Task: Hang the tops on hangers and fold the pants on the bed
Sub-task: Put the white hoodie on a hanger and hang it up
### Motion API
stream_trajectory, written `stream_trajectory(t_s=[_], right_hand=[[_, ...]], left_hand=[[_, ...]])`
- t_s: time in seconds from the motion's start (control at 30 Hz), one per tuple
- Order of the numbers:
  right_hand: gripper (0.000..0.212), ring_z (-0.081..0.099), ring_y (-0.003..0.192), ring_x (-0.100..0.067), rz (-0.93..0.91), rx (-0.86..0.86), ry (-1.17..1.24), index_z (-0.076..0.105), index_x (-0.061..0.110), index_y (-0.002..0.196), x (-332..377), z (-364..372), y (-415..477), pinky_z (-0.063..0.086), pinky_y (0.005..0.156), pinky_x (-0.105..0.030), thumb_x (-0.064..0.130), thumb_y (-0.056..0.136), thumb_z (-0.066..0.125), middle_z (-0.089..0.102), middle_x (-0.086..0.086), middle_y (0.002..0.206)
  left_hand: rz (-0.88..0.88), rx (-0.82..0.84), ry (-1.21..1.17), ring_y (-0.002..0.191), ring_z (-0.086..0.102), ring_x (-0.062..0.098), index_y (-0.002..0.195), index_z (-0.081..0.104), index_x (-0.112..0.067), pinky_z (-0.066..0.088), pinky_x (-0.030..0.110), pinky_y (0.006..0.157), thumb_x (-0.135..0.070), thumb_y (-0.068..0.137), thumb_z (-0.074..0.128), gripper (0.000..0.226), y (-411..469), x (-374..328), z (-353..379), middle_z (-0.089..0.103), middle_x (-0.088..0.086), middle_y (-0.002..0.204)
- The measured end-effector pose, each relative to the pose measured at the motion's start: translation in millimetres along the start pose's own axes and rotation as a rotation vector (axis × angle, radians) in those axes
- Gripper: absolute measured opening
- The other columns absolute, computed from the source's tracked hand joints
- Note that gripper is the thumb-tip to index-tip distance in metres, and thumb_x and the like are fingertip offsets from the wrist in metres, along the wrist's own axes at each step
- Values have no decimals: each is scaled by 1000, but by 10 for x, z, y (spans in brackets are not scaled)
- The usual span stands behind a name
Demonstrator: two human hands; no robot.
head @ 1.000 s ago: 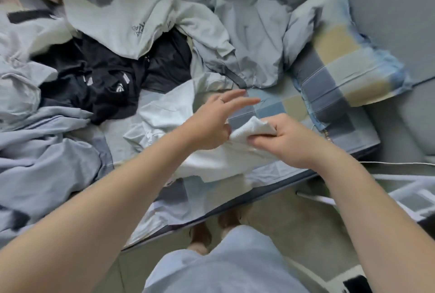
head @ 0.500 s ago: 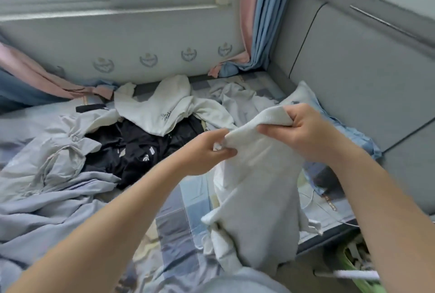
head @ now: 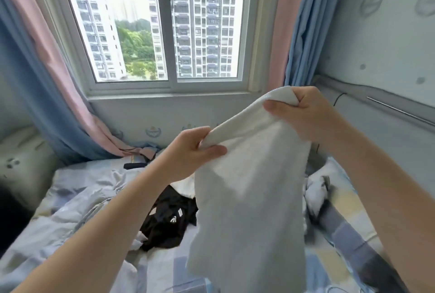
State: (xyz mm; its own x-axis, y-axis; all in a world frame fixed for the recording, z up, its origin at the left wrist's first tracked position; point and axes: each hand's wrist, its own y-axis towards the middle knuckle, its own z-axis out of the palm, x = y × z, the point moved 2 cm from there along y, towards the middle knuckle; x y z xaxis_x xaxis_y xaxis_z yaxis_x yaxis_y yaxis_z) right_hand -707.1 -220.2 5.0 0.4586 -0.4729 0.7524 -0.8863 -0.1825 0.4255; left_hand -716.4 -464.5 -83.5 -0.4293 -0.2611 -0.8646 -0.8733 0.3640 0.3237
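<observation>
A white garment [head: 249, 198] hangs in the air in front of me, above the bed. My left hand [head: 190, 151] pinches its top edge at the lower left. My right hand [head: 299, 111] grips the same edge higher up and to the right. The cloth drapes down between my arms and hides part of the bed. A black garment with white marks [head: 169, 219] lies on the bed below my left forearm. Pale grey-blue clothes [head: 70, 212] are heaped on the left of the bed.
The bed [head: 341, 229] has a checked blue, yellow and grey cover. A window [head: 164, 24] with pink and blue curtains [head: 289, 24] is straight ahead. A padded grey wall [head: 388, 128] runs along the right. A small black object [head: 135, 165] lies near the far edge.
Both hands have lifted the white garment from the bed up to window height, the right hand higher than the left. My view has tilted up from the bed to the window.
</observation>
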Motion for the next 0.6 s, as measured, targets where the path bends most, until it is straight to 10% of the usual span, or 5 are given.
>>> stream_trajectory(t_s=[0.33, 0.6], right_hand=[[40, 52, 61, -15, -33, 16, 32, 65, -5, 91, -14, 515, 593, 44, 56, -29, 34, 92, 70, 56, -9, 73], [7, 49, 58, -8, 65, 50, 61, 67, 9, 91, -504, 1308, 386, 40, 56, -26, 14, 95, 64, 57, 2, 70]], left_hand=[[-189, 8, 154, 57, 38, 12, 59, 48, -25, 30, 30, 60, -41, 85, 61, 33, -362, 37, -445, 39, -10, 61], [-335, -189, -163, 56, 48, 14, 66, 58, -16, 36, 29, 55, -31, 89, 65, 28, -520, 391, -327, 54, -3, 61]])
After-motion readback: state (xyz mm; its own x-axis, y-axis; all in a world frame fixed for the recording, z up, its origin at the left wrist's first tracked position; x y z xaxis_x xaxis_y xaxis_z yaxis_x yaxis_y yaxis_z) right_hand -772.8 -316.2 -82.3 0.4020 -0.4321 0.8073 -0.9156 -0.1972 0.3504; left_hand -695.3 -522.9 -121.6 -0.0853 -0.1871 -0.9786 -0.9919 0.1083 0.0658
